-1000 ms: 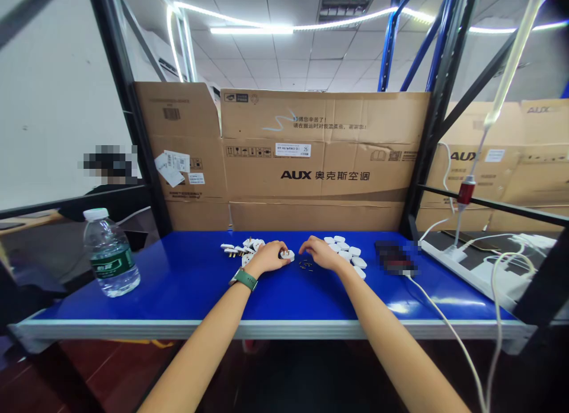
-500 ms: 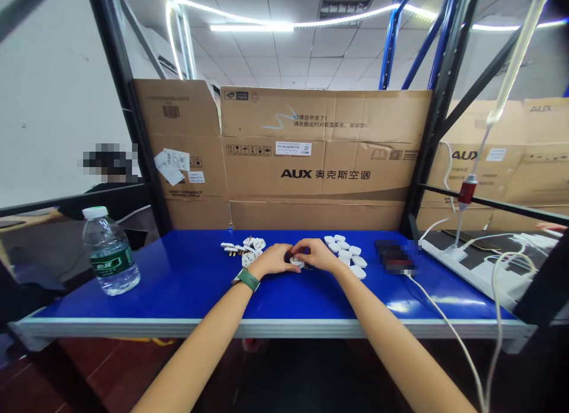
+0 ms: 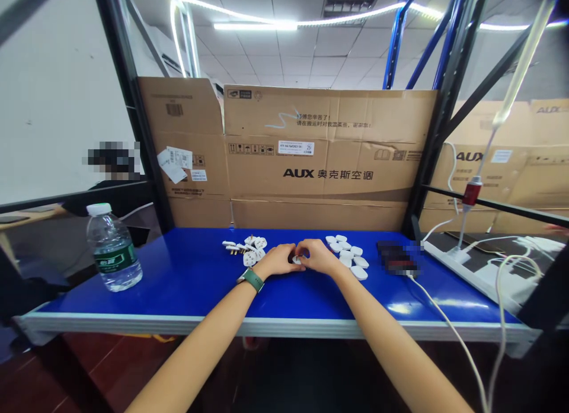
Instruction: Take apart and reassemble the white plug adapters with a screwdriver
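Near the middle of the table, my left hand (image 3: 281,259) and my right hand (image 3: 316,256) meet, fingers curled and closed around a small white plug part (image 3: 297,259). Much of that part is hidden by the fingers. A green-banded watch circles my left wrist. Just beyond that wrist lies a loose cluster of white plug bodies (image 3: 249,258), some showing brass pins. To the right of my right hand, several smooth white plug covers (image 3: 359,273) are spread out.
A water bottle (image 3: 114,250) stands at the left of the blue table (image 3: 186,288). Toward the right lie a blurred dark device (image 3: 397,259) with a white cable and a power strip (image 3: 471,281). A cardboard sheet (image 3: 320,214) closes the back. Another person sits beyond the left frame.
The view has shifted slightly, so everything sits a little further right. Both hands stay together on the plug part; its white face shows less between the fingers.
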A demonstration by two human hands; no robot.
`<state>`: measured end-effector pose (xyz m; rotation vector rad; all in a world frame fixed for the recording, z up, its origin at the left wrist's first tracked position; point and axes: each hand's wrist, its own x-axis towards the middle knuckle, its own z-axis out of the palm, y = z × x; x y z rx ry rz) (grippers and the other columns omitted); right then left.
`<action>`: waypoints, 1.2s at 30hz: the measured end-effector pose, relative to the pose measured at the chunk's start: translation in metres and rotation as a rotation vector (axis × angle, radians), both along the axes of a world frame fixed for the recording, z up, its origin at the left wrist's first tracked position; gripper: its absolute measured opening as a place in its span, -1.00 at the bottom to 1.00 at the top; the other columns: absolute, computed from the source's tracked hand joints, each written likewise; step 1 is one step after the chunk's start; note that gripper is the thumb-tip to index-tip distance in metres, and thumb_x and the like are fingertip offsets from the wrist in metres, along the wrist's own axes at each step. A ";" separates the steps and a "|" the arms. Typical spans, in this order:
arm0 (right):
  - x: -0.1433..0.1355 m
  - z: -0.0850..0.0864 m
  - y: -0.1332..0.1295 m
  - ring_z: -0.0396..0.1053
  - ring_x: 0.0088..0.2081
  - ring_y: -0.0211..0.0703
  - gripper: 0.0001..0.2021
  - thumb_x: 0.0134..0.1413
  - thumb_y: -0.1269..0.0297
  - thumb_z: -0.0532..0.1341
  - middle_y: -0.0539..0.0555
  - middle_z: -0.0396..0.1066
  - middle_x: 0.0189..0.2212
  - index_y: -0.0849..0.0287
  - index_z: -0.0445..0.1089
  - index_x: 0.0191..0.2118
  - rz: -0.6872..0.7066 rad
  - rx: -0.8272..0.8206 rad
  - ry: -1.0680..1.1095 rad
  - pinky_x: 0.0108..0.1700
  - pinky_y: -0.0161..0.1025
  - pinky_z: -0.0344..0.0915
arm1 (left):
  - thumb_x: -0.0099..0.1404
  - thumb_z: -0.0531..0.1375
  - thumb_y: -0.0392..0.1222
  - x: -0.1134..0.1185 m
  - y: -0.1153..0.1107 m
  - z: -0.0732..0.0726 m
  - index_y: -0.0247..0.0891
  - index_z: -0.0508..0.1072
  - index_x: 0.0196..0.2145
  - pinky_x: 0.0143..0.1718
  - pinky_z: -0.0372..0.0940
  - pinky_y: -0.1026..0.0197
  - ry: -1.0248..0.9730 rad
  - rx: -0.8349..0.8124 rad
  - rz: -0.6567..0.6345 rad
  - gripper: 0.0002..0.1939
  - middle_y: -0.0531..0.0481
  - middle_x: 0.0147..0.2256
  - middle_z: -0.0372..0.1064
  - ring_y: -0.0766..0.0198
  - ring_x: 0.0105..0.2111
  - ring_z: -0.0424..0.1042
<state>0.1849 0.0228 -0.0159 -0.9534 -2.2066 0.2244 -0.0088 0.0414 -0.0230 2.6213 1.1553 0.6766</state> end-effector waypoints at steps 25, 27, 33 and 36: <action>0.026 0.006 0.012 0.47 -0.08 -0.05 -0.68 0.13 0.57 0.09 0.18 0.55 -0.16 0.18 0.52 -0.13 -0.613 -0.047 -0.090 -0.05 -0.26 0.29 | 0.03 0.37 0.30 0.000 -0.002 0.001 -0.17 0.41 -0.25 -0.30 0.22 0.22 0.025 -0.004 0.029 -0.46 -0.01 -0.23 0.49 0.12 -0.26 0.46; 0.036 0.007 0.014 0.45 -0.02 -0.02 -0.65 0.09 0.60 0.12 0.18 0.53 -0.10 0.15 0.55 -0.13 -0.691 -0.089 -0.182 -0.02 -0.23 0.28 | 0.04 0.36 0.31 0.000 -0.003 0.002 -0.16 0.41 -0.22 -0.29 0.23 0.22 0.019 -0.006 0.029 -0.44 -0.01 -0.21 0.49 0.13 -0.25 0.46; 0.056 0.011 0.010 0.44 0.00 0.11 -0.72 0.17 0.45 0.16 0.24 0.53 -0.07 0.13 0.56 -0.10 -0.887 -0.165 -0.206 -0.05 -0.13 0.31 | 0.22 0.26 0.18 0.000 -0.004 0.004 -0.17 0.43 -0.19 -0.20 0.25 0.19 0.020 0.046 0.017 -0.61 -0.04 -0.15 0.48 0.13 -0.20 0.45; 0.059 0.010 0.010 0.46 -0.01 0.19 -0.79 0.20 0.26 0.23 0.33 0.53 -0.10 0.18 0.57 -0.14 -0.938 -0.187 -0.210 -0.07 -0.06 0.33 | 0.23 0.26 0.14 -0.001 -0.004 0.005 -0.18 0.43 -0.21 -0.21 0.25 0.18 0.045 0.070 0.042 -0.65 -0.05 -0.14 0.48 0.11 -0.18 0.46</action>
